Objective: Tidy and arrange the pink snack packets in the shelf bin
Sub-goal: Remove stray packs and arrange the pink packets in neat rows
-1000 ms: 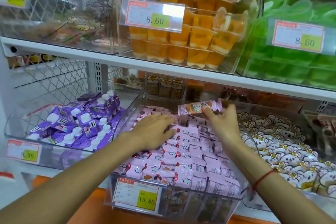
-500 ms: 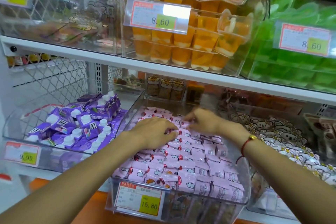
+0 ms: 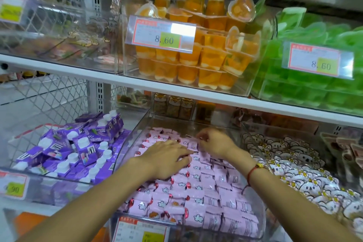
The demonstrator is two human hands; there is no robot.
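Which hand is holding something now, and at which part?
The left hand lies flat on the pink packets, holding nothing. The right hand seems to pinch a packet's end; blur hides it.

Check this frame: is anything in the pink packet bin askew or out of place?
Mostly neat rows of pink packets, but at the bin's front left corner a few packets lie tilted across the rows. Left hand rests flat on the rows; right hand works at the back.
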